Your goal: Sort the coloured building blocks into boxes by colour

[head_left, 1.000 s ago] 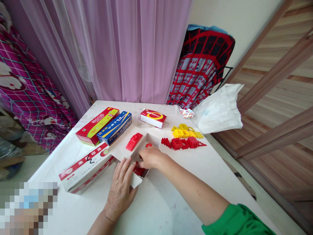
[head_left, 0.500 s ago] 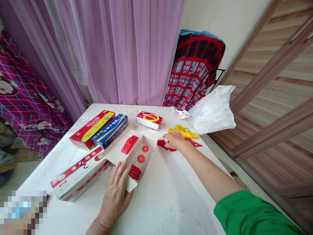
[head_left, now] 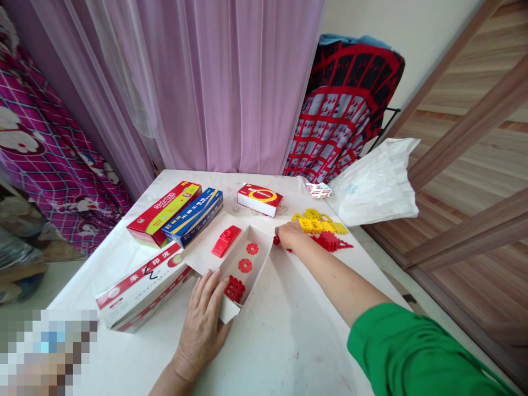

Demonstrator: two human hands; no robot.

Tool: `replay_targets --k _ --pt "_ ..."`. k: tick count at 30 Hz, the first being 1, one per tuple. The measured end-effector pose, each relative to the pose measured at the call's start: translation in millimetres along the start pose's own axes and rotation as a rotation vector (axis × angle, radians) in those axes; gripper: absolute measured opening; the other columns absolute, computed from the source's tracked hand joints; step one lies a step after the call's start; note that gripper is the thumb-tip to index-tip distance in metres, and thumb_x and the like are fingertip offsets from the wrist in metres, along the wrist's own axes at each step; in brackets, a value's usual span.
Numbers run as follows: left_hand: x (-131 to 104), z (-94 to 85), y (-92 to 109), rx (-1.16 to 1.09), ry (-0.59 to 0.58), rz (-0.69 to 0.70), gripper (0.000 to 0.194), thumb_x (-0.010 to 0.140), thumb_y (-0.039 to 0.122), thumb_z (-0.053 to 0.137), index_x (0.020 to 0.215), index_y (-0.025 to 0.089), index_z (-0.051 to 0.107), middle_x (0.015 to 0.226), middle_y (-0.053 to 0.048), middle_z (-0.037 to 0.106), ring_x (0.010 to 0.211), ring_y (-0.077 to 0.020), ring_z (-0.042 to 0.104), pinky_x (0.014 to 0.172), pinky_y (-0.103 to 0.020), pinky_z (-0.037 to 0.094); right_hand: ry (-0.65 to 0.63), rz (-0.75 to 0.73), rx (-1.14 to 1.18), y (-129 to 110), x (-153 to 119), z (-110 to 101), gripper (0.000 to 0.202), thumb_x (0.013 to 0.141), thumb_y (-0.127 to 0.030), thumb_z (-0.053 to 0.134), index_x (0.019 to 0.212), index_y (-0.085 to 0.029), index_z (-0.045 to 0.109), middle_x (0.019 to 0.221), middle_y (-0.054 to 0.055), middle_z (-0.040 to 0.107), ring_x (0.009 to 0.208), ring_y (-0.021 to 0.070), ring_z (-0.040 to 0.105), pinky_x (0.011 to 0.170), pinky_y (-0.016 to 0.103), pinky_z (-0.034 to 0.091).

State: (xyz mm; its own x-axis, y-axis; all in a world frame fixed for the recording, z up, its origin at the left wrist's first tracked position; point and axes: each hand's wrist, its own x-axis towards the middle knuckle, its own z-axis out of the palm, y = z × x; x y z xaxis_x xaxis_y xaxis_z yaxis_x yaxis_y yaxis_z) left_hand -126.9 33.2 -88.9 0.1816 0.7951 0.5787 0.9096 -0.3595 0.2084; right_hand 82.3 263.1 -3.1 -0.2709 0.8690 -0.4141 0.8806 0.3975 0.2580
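My left hand (head_left: 202, 319) grips the near left side of an open white cardboard box (head_left: 259, 271), its fingers over the edge and thumb at the near end. Inside lie two red flower-shaped discs (head_left: 245, 265) and red lattice-like plastic pieces (head_left: 235, 289). A red plastic part with a round knob (head_left: 226, 241) rests on the opened lid flap. Just beyond the box's far right corner, my right hand (head_left: 291, 235) is closed on red plastic pieces (head_left: 276, 240); its fingertips are mostly hidden. More red pieces (head_left: 330, 241) and yellow interlocking pieces (head_left: 315, 221) lie beside it.
Left of the open box stand a long white-and-red box (head_left: 140, 291), a blue box (head_left: 193, 219) and a red-and-green box (head_left: 165, 213). A small red-and-white box (head_left: 259, 199) sits at the back. A white bag (head_left: 375, 184) and shiny wrapper (head_left: 318, 190) lie on the right.
My right hand has drawn its fingers in around the red pieces near the box corner, covering more of them. My left hand stays on the box. The view has shifted slightly.
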Motion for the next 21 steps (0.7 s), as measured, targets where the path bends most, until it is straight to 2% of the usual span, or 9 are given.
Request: replay_targets --k 8,12,21 --pt "2.2 -1.6 1.2 -0.003 0.021 0.009 0.067 0.075 0.012 0.053 0.140 0.015 0.035 0.147 -0.018 0.040 0.142 -0.0338 0.026 0.109 -0.053 0.036 0.026 -0.028 0.007 0.5 -5.2 3.7 0.042 0.070 -0.033 0.072 0.111 -0.024 0.068 0.112 0.014 0.070 0.111 0.0304 0.059 0.103 0.044 0.029" --pt "1.6 -0.4 0.3 -0.006 0.013 0.003 0.068 0.074 0.011 0.052 0.140 0.016 0.035 0.147 -0.018 0.040 0.142 -0.0337 0.026 0.109 -0.053 0.037 0.016 -0.016 0.011 1.1 -3.6 6.4 0.047 0.068 -0.033 0.074 0.113 -0.024 0.067 0.112 0.014 0.070 0.110 0.0307 0.060 0.101 0.044 0.031" --pt "2.7 -1.9 1.0 -0.004 0.024 0.020 0.066 0.075 0.010 0.052 0.139 0.015 0.036 0.147 -0.018 0.039 0.142 -0.0340 0.025 0.109 -0.053 0.036 0.017 -0.043 -0.014 -1.4 -4.8 5.3 0.044 0.067 -0.033 0.074 0.110 -0.024 0.068 0.109 0.014 0.071 0.108 0.0301 0.062 0.099 0.041 0.035"
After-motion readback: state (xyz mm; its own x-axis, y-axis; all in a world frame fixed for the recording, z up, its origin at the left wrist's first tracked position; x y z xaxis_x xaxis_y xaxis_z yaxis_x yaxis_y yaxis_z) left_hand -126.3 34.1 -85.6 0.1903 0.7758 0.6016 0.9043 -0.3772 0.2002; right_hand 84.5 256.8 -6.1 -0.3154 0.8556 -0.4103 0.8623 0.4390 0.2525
